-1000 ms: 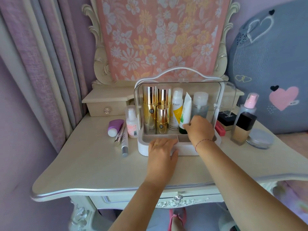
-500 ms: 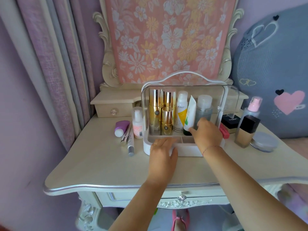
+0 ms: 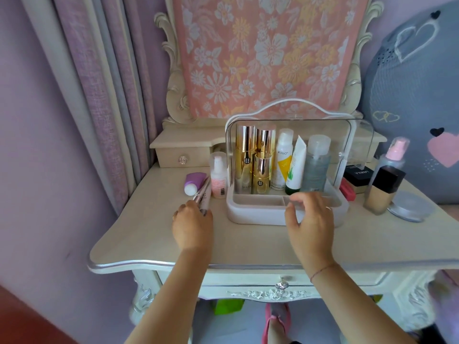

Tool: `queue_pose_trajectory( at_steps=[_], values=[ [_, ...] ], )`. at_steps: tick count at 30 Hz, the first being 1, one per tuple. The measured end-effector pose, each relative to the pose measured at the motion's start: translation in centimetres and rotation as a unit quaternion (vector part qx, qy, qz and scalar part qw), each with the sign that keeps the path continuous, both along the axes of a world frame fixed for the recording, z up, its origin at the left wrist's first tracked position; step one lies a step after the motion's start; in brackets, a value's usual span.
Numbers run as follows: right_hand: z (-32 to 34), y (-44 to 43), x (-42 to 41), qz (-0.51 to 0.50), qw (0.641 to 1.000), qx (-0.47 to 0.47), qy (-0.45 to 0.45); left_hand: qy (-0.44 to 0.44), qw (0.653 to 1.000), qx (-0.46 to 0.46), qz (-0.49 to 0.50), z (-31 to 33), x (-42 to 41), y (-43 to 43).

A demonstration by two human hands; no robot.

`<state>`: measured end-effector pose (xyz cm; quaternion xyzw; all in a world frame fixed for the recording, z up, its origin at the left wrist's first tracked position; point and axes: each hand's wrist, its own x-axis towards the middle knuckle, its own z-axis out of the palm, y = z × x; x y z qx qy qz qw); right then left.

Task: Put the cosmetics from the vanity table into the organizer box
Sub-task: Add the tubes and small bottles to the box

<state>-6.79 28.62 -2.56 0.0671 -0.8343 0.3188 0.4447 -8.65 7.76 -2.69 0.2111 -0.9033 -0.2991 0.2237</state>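
On the cream worktop (image 3: pixel 154 232) stands the white organizer box with a clear hinged cover and arched handle (image 3: pixel 255 214). At its back stand three tall gold bottles (image 3: pixel 244 157), a white spray can with a yellow label (image 3: pixel 283 160), a white tube with a green cap (image 3: pixel 295 165) and a clear bottle with a frosted cap (image 3: pixel 318 165). The right hand (image 3: pixel 310 219) hovers over the box's shallow front tray, its fingers (image 3: pixel 295 198) loosely curled and spread, holding nothing; the thumb hangs in front of the tray's outer wall. The left hand (image 3: pixel 192 227) is on the worktop just left of the box, its fingers (image 3: pixel 188 208) curled round the near ends of two slim pink-and-silver tubes (image 3: pixel 205 192), which lie pointing away from the person. Just beside their far ends lies a purple tube with a white cap (image 3: pixel 193 181), and a small pump bottle with a pink label (image 3: pixel 218 177) stands close against the box's left wall. To the right of the box, well apart from both hands, are a red case (image 3: pixel 347 191), a black square compact (image 3: pixel 357 175), a beige foundation bottle with a black cap (image 3: pixel 383 189), a clear spray bottle with a pink pump (image 3: pixel 395 155) and a round silver tin (image 3: pixel 409 206).
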Motion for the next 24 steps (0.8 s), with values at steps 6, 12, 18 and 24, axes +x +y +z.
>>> queue_pose_trajectory(
  at_steps=[6, 12, 18, 24],
  values=[
    [0.1, -0.2, 0.7, 0.026, 0.999, 0.019, -0.009, 0.069, 0.995, 0.073, 0.026, -0.3, 3.4, -1.6],
    [1.6, -4.0, 2.4, 0.184, 0.975, -0.054, -0.113, 0.132, 0.932, 0.326, -0.090, -0.7, 7.0, -0.9],
    [5.5, -6.3, 0.9, 0.382, 0.801, -0.292, -0.357, 0.120, 0.853, 0.451, -0.234, 0.8, 6.6, 1.5],
    [6.8, -5.8, -0.4, 0.377, 0.804, -0.281, -0.363, 0.144, 0.832, 0.484, -0.232, -0.3, 6.8, 2.1]
  ],
)
